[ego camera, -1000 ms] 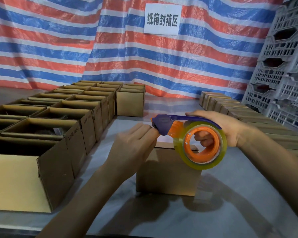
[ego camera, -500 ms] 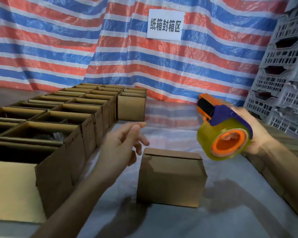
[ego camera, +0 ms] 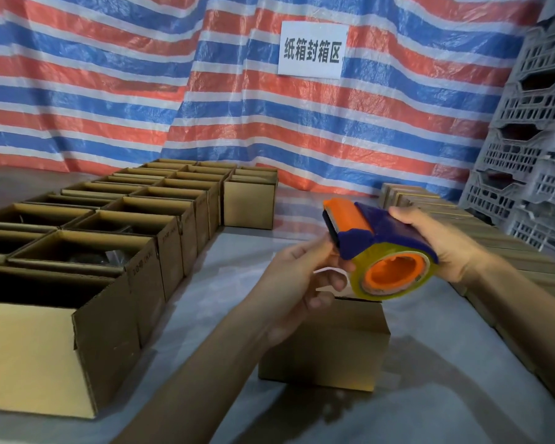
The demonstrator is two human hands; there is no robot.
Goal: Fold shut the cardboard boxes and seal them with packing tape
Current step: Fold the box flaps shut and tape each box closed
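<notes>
Right hand [ego camera: 442, 243] grips the tape dispenser [ego camera: 383, 241] from behind, fingers wrapped over its blue housing; the roll faces the camera. Left hand [ego camera: 298, 280] is at the dispenser's front, thumb against the blue nose and fingers curled beneath the roll. Whether it pinches a tape end cannot be told.

Both hands are raised above a closed cardboard box [ego camera: 327, 347], which stands on the grey table [ego camera: 446, 363] near the middle of its front edge. Open boxes [ego camera: 87, 248] stand in rows along the left edge. Flat-topped boxes [ego camera: 426, 205] line the right edge. Grey crates [ego camera: 532, 139] are stacked beyond them.
</notes>
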